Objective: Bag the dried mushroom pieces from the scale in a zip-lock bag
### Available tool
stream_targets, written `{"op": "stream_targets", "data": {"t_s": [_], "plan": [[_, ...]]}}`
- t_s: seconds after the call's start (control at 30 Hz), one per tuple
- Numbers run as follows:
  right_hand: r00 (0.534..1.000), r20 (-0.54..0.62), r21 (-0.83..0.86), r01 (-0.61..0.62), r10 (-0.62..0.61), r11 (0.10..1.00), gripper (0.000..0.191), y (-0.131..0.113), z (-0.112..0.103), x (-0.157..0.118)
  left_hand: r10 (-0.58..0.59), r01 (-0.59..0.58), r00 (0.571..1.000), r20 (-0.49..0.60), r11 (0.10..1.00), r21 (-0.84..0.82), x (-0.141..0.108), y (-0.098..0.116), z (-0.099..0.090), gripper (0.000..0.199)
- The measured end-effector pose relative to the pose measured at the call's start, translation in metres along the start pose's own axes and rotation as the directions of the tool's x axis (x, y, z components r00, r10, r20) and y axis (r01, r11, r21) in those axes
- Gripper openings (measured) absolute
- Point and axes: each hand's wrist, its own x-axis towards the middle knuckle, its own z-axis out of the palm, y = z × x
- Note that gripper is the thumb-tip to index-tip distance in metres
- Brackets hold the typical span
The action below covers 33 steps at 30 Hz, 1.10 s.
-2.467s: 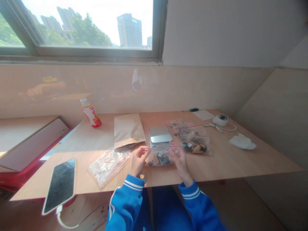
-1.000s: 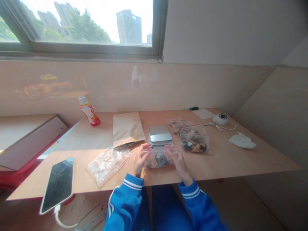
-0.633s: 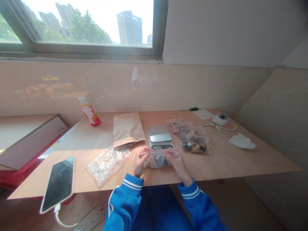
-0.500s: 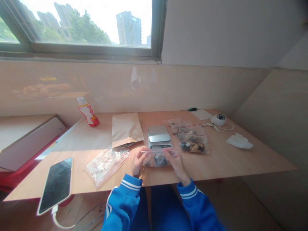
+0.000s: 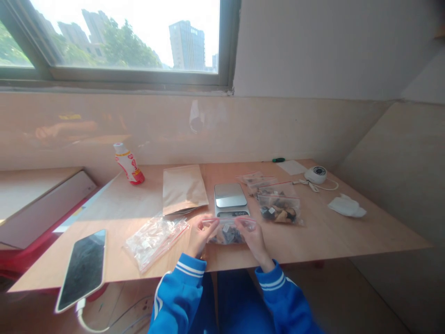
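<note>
In the head view, your 2 hands are closed in a pinch: left hand (image 5: 199, 236) and right hand (image 5: 255, 237) grip the red-edged top strip of 1 zip bag (image 5: 226, 234), 1 toward each end, probably so the strip is drawn straight. The zip bag, with dark and tan pieces inside, is just in front of the scale (image 5: 230, 195); whether its base rests on the desk (image 5: 347, 234) isn't clear. You have 1 scale, its display toward you, likely so you can read it. At least 3 filled bags (image 5: 281, 212) overlap to its right, perhaps bunched to leave your hands room; the overlap hides the exact count. On the left, 1 brown pouch (image 5: 185, 188) lies flat, its mouth facing you, and the clear bags (image 5: 153, 239) nearer you are too layered to count. Farther out you have 1 bottle (image 5: 128, 164), 1 phone (image 5: 82, 270) with a cable plugged in, and 1 round white device (image 5: 314, 175)
</note>
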Motion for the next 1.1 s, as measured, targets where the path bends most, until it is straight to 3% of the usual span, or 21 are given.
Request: {"op": "stream_targets", "data": {"t_s": [0.3, 0.53, 0.67, 0.9, 1.1], "plan": [[0.998, -0.029, -0.059, 0.057, -0.059, 0.997, 0.019, 0.003, 0.001, -0.002, 0.07, -0.071, 0.998, 0.009, 0.988, 0.137, 0.002, -0.006, -0.003, 0.023], [1.0, -0.013, 0.016, -0.009, 0.009, 1.0, 0.026, -0.002, 0.001, -0.003, -0.038, 0.038, 0.997, 0.072, 0.999, -0.008, 0.0, -0.001, -0.001, 0.031], [0.999, 0.036, 0.063, -0.04, 0.038, 0.997, 0.033, 0.0, 0.004, -0.003, -0.049, 0.048, 0.996, 0.077, 0.999, 0.011, 0.002, -0.002, -0.001, 0.031], [0.998, -0.006, -0.037, 0.057, -0.058, 0.998, 0.02, 0.002, 0.012, -0.002, -0.125, 0.129, 0.984, 0.124, 0.991, -0.022, 0.002, -0.005, 0.001, 0.029], [0.996, 0.015, -0.065, 0.092, -0.091, 0.994, 0.018, 0.003, 0.009, -0.004, -0.094, 0.096, 0.989, 0.112, 0.995, -0.015, 0.0, 0.004, 0.003, 0.027]]}}
